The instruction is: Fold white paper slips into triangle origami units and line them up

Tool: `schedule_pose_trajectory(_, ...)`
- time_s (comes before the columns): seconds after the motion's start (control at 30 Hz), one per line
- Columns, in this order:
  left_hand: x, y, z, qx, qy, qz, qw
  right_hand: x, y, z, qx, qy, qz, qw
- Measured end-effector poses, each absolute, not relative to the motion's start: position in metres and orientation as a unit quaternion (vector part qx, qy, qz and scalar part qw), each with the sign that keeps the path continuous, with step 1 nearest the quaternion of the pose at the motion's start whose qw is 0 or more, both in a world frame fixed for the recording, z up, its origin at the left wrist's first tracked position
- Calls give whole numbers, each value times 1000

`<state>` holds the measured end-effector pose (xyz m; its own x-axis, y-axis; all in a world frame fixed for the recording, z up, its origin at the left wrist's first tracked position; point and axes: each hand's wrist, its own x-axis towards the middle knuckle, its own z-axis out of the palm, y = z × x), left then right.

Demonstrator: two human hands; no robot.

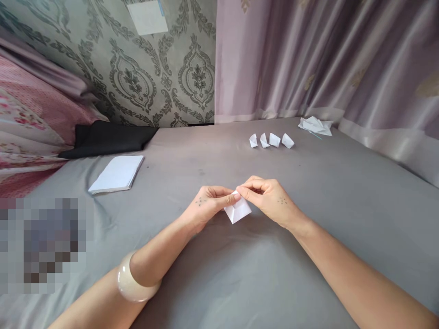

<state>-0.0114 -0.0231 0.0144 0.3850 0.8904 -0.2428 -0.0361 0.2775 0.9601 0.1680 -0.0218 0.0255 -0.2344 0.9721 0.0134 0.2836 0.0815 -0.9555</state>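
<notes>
A small folded white paper (239, 211) is held between both hands, in the middle of the head view, with a corner pointing down towards me. My left hand (212, 202) grips its left edge, thumb lying on top and fingers behind. At the upper corner, my right hand (265, 196) pinches the paper between thumb and fingers. The thumbs are close together and cover part of the upper folds. Several folded white paper pieces (275, 140) stand in a row on the grey sheet (192, 283) beyond my right hand.
On the left lies a stack of white paper (118, 173), with a folded black cloth (111, 138) behind it. A loose pile of white paper (314, 125) is at the far right. Curtains (274, 59) and a patterned wall (164, 73) border the back. A pixelated patch hides the lower left.
</notes>
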Motion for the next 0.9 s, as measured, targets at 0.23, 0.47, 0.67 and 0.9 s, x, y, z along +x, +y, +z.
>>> schedule_pose_trajectory(0.23,-13,-18,9,449,452,402,658,169,-22,26,-475,-550,608,320)
schedule_pose_trajectory(0.47,-13,-18,5,446,461,404,653,168,-23,24,-481,-545,615,305)
schedule_pose_trajectory(0.67,-12,-18,2,452,462,396,652,168,-20,20,-493,-524,624,304)
schedule_pose_trajectory(0.9,-14,-17,4,426,470,344,693,172,-14,13,-541,-491,594,336)
